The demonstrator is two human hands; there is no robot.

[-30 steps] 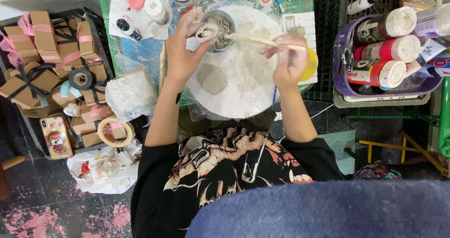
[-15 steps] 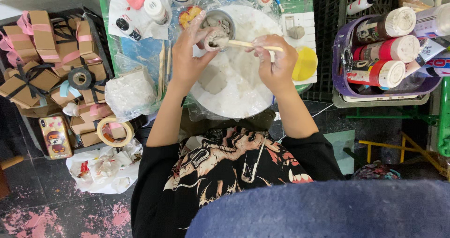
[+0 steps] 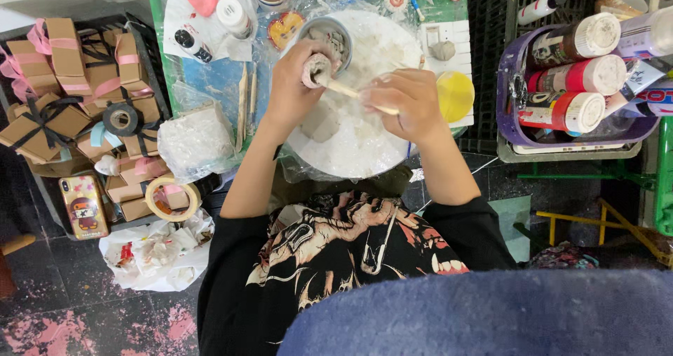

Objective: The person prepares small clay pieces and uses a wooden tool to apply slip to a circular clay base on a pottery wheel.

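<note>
Step in hand: I judge shaping; the left hand [image 3: 298, 89] is closed around a small grey clay piece [image 3: 317, 67] above the white round board [image 3: 350, 149], near its far edge.
Right hand [image 3: 406, 102]: closed on a pale wooden stick [image 3: 350, 89], tip touching the clay.
Next move: I judge light, steady tool pressure.
Count: three red paint bottles [image 3: 564, 75] in the purple basket [image 3: 506, 89]; one yellow disc [image 3: 456, 95].

Above the white round board [image 3: 364, 145], our left hand [image 3: 294, 89] holds a small clay piece [image 3: 317, 68]; our right hand [image 3: 406, 103] presses a wooden stick [image 3: 343, 88] against it.
</note>
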